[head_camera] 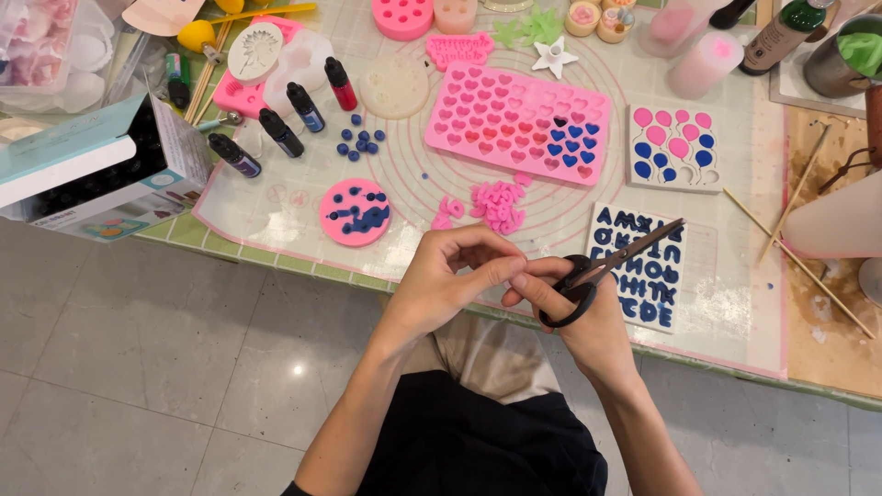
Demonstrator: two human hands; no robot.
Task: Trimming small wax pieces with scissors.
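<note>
The person's lap, in dark clothing (pixel 478 441), is sitting nearest the camera, with both forearms reaching up from it toward the table edge. The right hand (pixel 588 317) is gripping a pair of black scissors (pixel 606 271), fingers through the loops, the blades nearly closed and pointing up to the right over a white letter mould (pixel 643 266) filled with dark blue. The left hand (pixel 450 276) is curling inward, its fingertips (pixel 510 266) pinching together just beside the scissor handles; whether something small is being held between them cannot be told.

Both hands are hovering over the near edge of a clear mat (pixel 735 312) with a pink border that is covering the table. Just beyond the left hand, a heap of small pink pieces (pixel 491 207) is lying on the mat. To its left a round pink mould (pixel 355 212) is holding dark blue shapes, and a scatter of blue beads (pixel 360 142) is lying beyond it. Four small dropper bottles (pixel 285 124) are lying in a row nearby, tilted. A long pink heart mould (pixel 519 121) is resting beyond the heap, its right-hand hearts filled blue. To the right of that a white balloon mould (pixel 675 147) is showing pink and blue fills. Thin wooden sticks (pixel 799 266) are lying at the right edge, and an open box (pixel 92 170) is sitting at the left.
</note>
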